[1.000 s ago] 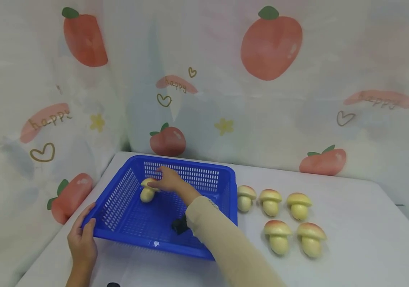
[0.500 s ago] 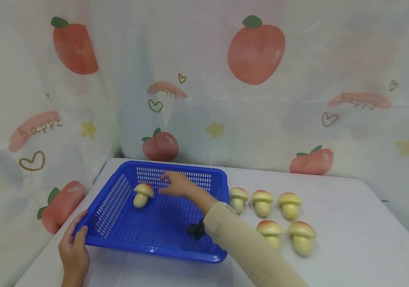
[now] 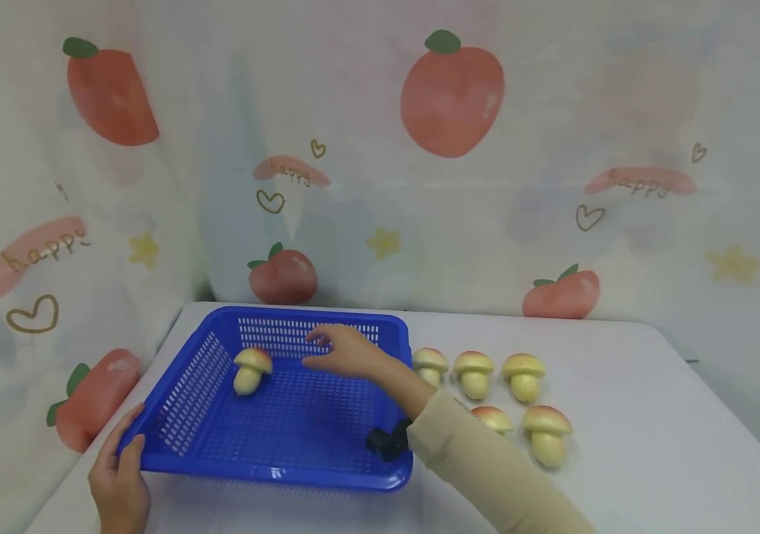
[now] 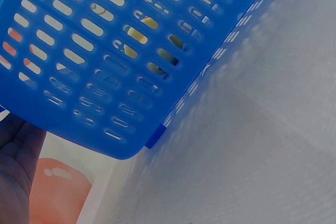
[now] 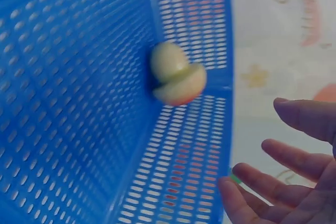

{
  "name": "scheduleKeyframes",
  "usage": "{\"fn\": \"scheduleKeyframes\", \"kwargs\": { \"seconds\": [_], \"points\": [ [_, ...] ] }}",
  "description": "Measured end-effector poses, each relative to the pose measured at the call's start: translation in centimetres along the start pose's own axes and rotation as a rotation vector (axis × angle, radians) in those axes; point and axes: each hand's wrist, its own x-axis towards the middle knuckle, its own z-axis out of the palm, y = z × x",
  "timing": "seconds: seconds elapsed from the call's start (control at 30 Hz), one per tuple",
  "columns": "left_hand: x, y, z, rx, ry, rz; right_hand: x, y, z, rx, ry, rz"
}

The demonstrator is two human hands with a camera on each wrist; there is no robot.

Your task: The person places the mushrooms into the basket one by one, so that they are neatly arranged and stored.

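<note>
Right hand (image 3: 349, 350): on my feed it hangs over the blue basket (image 3: 326, 482), thumb and fingers parted and loosely bent, with hold of nothing.
Mushroom in the basket (image 3: 252, 371): left of the right hand and apart from its fingertips; I see the pale stem angled toward the near side, the red-tinged cap on the far side.
Black device (image 3: 385, 443): nearer and a little right of the right hand, beside the cuff; too dark for me to make out.
Beige sleeve (image 3: 493, 467): runs back and to the right from the right wrist.
Left hand (image 3: 118, 482): I see it grip the basket's near left corner, thumb and fingers bent at the rim, well apart from the right hand.
Loose mushrooms (image 3: 523, 377): I count five, right of the right hand and outside the basket, three in a farther row, two nearer; the arm partly blocks my view of some.
White table (image 3: 653, 430): under all of these.
Printed cloth (image 3: 346, 89): beyond the right hand, with red fruits, hearts and "happy".
</note>
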Motion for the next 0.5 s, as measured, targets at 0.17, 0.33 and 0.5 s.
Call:
{"fn": "scheduleKeyframes", "kwargs": {
  "seconds": [0.17,0.33,0.5],
  "points": [
    [0.0,0.0,0.0,-0.004,0.002,-0.033,-1.1,-0.6,-1.1,0.044,0.018,0.013],
    [0.0,-0.1,0.2,-0.023,0.009,-0.047,-2.4,-0.7,-2.4,0.062,0.053,-0.011],
    [0.0,0.0,-0.1,-0.062,0.027,-0.028,-3.6,-0.1,-3.2,0.044,0.090,-0.028]
  ]
}}
